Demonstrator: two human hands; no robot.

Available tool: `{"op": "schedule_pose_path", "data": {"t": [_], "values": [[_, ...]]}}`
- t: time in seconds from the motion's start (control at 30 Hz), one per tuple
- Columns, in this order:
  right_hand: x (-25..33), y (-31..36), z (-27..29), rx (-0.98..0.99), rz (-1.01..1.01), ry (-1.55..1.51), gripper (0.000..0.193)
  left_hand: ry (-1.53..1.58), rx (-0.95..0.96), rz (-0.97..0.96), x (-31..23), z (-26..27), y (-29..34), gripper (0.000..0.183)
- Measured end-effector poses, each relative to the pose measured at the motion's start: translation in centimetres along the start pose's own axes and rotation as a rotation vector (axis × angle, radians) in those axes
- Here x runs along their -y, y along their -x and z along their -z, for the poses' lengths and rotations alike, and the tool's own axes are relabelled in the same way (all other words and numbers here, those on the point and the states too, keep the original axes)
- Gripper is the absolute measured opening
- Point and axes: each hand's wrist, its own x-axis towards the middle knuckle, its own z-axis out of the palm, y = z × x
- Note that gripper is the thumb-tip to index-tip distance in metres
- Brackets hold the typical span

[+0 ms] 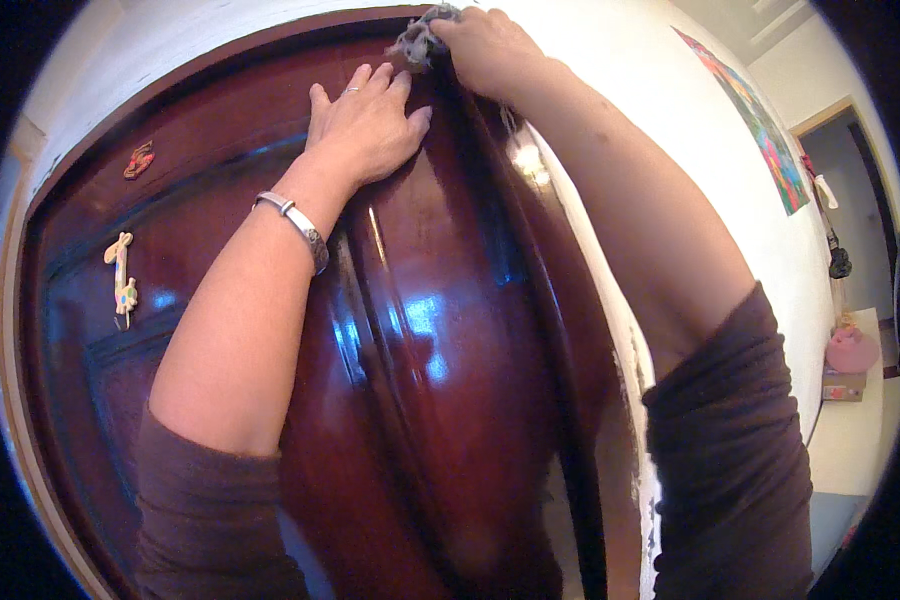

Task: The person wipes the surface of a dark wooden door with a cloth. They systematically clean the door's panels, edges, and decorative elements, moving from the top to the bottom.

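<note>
A glossy dark red wooden door [450, 300] with raised panels fills most of the head view. Against its upper part my left hand [370, 125] rests with the fingers spread, holding nothing; a silver bangle circles that wrist. Higher and to the right, my right hand [485, 55] is closed on a frayed grey rag [423, 38]. The rag bunches out past the fingertips, at the top right of the door by its dark frame. Part of the rag is hidden by the fingers.
A giraffe-shaped ornament [121, 275] and a small red decoration [139, 160] are on the door's left part. White wall [660, 90] borders the frame, carrying a colourful picture [760, 130]. Farther right are a doorway [855, 170] and a pink round object [852, 350] on a box.
</note>
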Motion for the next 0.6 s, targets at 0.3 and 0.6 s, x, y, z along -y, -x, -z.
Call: {"op": "schedule_pose_path", "data": {"t": [0.3,0.6], "values": [[2.6,5.1,4.3,0.262,-0.040,-0.050,0.034,0.042,-0.002,-0.082,1.7,-0.6,0.9,0.058],[4.6,9.6,5.1,0.057,0.184,0.009,0.032,-0.102,-0.024,0.094,3.8,1.4,4.4,0.064]]}}
